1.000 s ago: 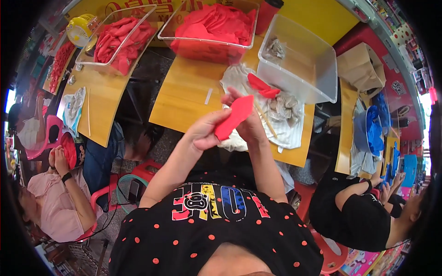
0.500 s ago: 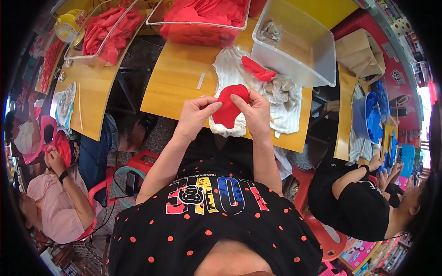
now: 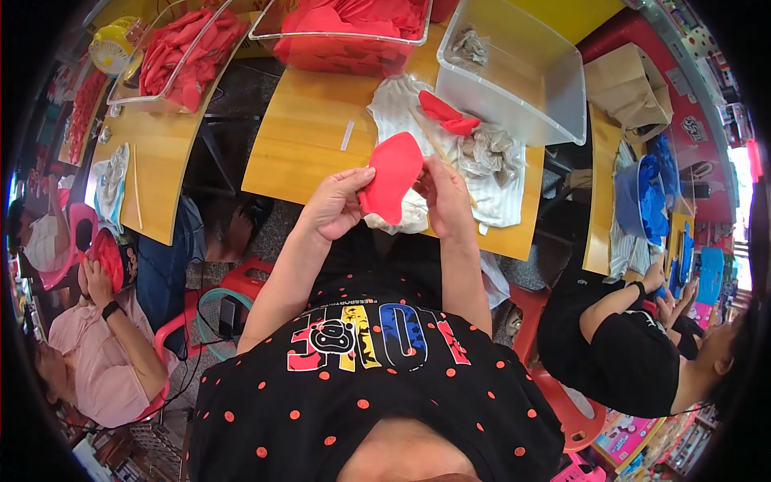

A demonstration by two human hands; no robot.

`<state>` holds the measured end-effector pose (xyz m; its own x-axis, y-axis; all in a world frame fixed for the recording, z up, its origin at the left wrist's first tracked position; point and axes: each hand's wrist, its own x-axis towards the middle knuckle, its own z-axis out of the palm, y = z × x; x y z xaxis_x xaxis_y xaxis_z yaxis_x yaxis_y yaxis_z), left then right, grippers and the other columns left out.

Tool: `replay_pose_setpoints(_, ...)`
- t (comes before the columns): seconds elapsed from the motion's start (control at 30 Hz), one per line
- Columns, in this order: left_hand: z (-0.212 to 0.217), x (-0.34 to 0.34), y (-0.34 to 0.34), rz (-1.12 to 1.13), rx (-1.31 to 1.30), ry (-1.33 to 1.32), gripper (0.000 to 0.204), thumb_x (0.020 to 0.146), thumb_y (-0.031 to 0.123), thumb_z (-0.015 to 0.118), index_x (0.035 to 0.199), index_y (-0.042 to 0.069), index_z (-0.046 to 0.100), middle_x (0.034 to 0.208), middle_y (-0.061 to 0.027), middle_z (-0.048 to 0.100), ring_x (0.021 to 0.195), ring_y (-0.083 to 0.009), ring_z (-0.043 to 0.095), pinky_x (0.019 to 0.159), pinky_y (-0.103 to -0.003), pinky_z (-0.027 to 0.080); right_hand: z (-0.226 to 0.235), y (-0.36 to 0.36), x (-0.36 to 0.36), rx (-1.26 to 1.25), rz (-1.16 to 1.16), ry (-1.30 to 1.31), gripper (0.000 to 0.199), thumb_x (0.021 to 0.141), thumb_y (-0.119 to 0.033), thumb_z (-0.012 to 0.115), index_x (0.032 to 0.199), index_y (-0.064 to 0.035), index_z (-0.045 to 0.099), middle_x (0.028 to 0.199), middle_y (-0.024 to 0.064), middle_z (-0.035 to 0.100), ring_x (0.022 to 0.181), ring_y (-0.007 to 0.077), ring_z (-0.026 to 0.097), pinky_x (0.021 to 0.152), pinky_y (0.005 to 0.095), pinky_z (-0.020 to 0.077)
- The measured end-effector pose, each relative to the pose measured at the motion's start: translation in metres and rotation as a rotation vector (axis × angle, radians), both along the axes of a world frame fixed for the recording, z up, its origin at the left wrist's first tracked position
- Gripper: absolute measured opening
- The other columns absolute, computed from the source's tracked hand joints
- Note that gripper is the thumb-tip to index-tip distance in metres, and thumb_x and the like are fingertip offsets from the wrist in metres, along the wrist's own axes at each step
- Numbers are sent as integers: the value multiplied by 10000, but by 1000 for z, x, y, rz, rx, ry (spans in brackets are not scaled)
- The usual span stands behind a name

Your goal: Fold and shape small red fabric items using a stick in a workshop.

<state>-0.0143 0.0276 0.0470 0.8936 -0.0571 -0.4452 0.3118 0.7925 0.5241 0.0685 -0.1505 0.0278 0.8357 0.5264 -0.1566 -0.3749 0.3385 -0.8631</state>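
Both of my hands hold one flat red fabric piece [image 3: 391, 178] upright above the near edge of the wooden table [image 3: 301, 153]. My left hand [image 3: 336, 203] pinches its left edge and my right hand [image 3: 444, 195] grips its right edge. Just beyond lies a white cloth [image 3: 401, 104] with another red piece [image 3: 446, 117], a thin wooden stick [image 3: 438, 145] and a clump of pale stuffing [image 3: 490, 151] on it.
A clear plastic tub [image 3: 522, 80] stands at the back right, and two clear bins of red pieces [image 3: 345, 32] [image 3: 181, 56] at the back. One person [image 3: 88, 345] sits at my left holding a red piece, another in black [image 3: 634, 337] at my right. Red plastic stools stand below.
The red piece has turned from a rounded shape to a taller upright one, and my hands have shifted slightly nearer to me. The view has tilted down a little.
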Motion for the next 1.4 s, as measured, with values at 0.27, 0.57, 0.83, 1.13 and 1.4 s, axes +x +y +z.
replay_pose_setpoints(0.27,-23,-2,-8,-236,-388,-79,257,922,243,546,1008,2,567,925,-93,617,816,-171,603,675,-278,528,-2,11,-7,195,194,189,204,903,-164,590,1063,-42,624,935,23,651,855,87,578,759,251,432)
replay_pose_setpoints(0.57,3,-2,9,-18,230,-108,311,949,266,521,1076,1,620,1016,-57,646,914,-130,597,835,-292,466,11,5,-2,-53,-51,-64,125,845,-93,673,918,5,653,834,29,657,738,75,585,699,212,469)
replay_pose_setpoints(0.83,-9,-2,6,-50,422,-31,142,854,144,664,909,14,677,802,-24,660,687,-72,584,639,-210,469,5,11,-6,-114,-50,-86,151,843,-100,672,945,11,651,844,33,661,731,78,586,696,219,464)
replay_pose_setpoints(1.13,-19,-1,2,109,395,35,102,834,131,688,851,33,670,741,-22,648,598,-69,570,558,-197,467,32,25,-31,-549,-124,-762,194,761,-115,714,915,-6,670,832,102,637,693,193,577,638,296,465)
replay_pose_setpoints(1.4,-14,-8,2,60,405,5,127,839,123,682,873,2,663,756,-53,651,636,-91,602,593,-225,507,16,24,-31,-532,-48,-563,141,779,-86,705,869,21,685,759,72,636,635,100,544,593,233,427)
